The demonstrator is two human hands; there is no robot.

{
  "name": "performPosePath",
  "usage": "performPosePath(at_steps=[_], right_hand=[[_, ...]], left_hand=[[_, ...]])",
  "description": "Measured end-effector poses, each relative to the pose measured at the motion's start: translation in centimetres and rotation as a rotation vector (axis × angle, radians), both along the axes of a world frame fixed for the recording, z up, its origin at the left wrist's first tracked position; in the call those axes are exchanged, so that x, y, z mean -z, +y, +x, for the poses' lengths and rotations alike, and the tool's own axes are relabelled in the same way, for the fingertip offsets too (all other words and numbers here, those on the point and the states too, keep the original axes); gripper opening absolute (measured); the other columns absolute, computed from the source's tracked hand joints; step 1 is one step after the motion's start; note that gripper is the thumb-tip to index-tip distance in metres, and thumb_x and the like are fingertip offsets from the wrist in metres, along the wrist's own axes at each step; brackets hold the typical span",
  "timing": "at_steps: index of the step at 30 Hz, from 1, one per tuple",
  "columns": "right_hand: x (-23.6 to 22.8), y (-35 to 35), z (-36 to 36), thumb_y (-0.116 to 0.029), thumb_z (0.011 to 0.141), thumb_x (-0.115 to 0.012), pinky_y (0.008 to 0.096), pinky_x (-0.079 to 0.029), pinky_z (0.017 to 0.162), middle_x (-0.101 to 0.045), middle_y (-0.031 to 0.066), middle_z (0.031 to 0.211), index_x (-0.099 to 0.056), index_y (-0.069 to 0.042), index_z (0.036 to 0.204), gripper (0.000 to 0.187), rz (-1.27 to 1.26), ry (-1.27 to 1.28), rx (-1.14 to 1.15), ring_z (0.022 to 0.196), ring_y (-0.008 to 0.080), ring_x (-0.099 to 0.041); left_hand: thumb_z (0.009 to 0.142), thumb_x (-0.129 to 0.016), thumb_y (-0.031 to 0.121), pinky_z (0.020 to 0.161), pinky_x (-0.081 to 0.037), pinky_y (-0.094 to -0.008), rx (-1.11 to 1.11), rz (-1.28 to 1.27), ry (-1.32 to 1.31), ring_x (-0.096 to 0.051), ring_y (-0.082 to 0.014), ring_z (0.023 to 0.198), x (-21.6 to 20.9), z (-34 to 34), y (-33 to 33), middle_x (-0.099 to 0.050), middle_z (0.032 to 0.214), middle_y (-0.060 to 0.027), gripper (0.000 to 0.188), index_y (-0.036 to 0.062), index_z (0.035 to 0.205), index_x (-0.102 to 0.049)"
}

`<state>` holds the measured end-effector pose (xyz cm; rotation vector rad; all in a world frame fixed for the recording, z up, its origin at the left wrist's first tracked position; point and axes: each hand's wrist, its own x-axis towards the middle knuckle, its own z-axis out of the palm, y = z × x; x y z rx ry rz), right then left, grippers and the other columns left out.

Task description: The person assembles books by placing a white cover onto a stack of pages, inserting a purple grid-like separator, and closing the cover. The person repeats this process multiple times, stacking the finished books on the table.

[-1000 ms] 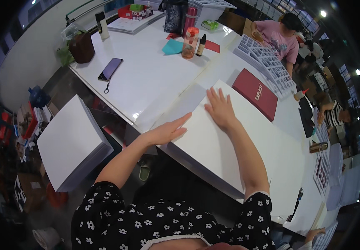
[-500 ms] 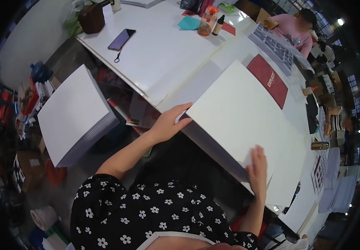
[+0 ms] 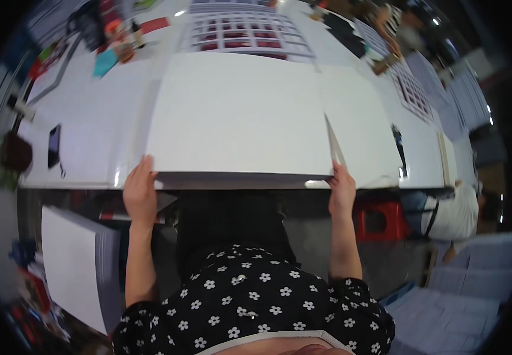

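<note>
A thick stack of large white paper sheets (image 3: 238,112) lies at the table's near edge in front of me. My left hand (image 3: 140,192) grips its near left corner, fingertips on the top edge and thumb toward the front side. At the near right corner my right hand (image 3: 342,189) is closed on the stack's edge. Beside its fingers a narrow sheet corner (image 3: 334,142) stands up from the rest. How far each hand reaches under the stack is hidden.
Another white stack (image 3: 69,260) stands low on my left. A white grid rack (image 3: 247,29) with maroon showing through lies beyond the sheets. A phone (image 3: 54,145) is at the table's left. Right of me are a red stool (image 3: 380,220) and a person in white (image 3: 454,210).
My view has swung right, so the stack now lies square before me. My right hand, blurred over the near side earlier, now holds the near right corner. My left hand keeps the left corner.
</note>
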<state>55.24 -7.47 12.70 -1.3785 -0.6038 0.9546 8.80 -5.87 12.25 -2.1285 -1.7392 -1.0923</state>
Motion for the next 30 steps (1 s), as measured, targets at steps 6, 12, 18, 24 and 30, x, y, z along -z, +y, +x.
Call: performPosePath(at_steps=[6,12,18,24,30], right_hand=[[-0.4,-0.7,-0.9,-0.017,0.097,-0.064,0.0251,-0.047,0.088,-0.069,0.0076,0.11,-0.06,0.009,0.129,0.04,-0.016,-0.255,-0.046,0.098,0.0101,-0.061],[-0.4,-0.7,-0.7,-0.015,0.095,-0.065,0.0222,-0.047,0.08,-0.069,0.0025,0.098,-0.062,0.008,0.126,0.038,-0.038,-0.337,-0.065,0.087,0.0067,-0.06],[-2.5,2.5,2.4,-0.014,0.097,-0.061,0.0276,-0.047,0.092,-0.067,0.0098,0.116,-0.06,0.007,0.126,0.035,-0.073,-0.378,-0.023,0.106,0.013,-0.06],[-10.3,15.1,-0.3,-0.014,0.091,-0.068,0.0387,-0.044,0.101,-0.057,0.0144,0.134,-0.049,-0.002,0.138,0.053,0.296,-0.975,-0.225,0.124,0.0271,-0.055],[-11.6,32.3,-5.3,-0.015,0.081,-0.077,0.044,-0.045,0.103,-0.052,0.0179,0.14,-0.045,-0.007,0.143,0.071,0.311,-1.438,-0.513,0.125,0.0361,-0.053]], left_hand=[[0.091,-0.065,0.004,0.095,-0.052,-0.0434,0.008,-0.03,0.124,-0.064,-0.0347,0.11,-0.6,0.7,0.4,-0.067,0.12,-0.0167,0.036,0.0021,0.126,-0.062],[0.091,-0.065,0.007,0.096,-0.051,-0.0459,0.053,-0.038,0.165,-0.063,-0.0369,0.111,-1.2,0.0,0.4,-0.067,0.12,-0.018,0.037,0.0008,0.127,-0.061],[0.097,-0.059,0.019,0.104,-0.042,-0.0453,0.126,-0.079,-0.198,-0.057,-0.0389,0.121,-1.5,-2.8,1.3,-0.059,0.132,-0.0233,0.047,-0.0006,0.138,-0.051],[0.096,-0.058,0.019,0.109,-0.036,-0.0487,-0.22,-0.145,-0.288,-0.044,-0.0426,0.134,4.5,-9.0,9.1,-0.047,0.144,-0.0257,0.059,0.0001,0.148,-0.037],[0.091,-0.064,0.024,0.117,-0.022,-0.0522,-0.376,-0.323,0.097,-0.031,-0.038,0.144,8.0,-7.9,10.2,-0.04,0.15,-0.0223,0.06,0.0014,0.143,-0.043]])
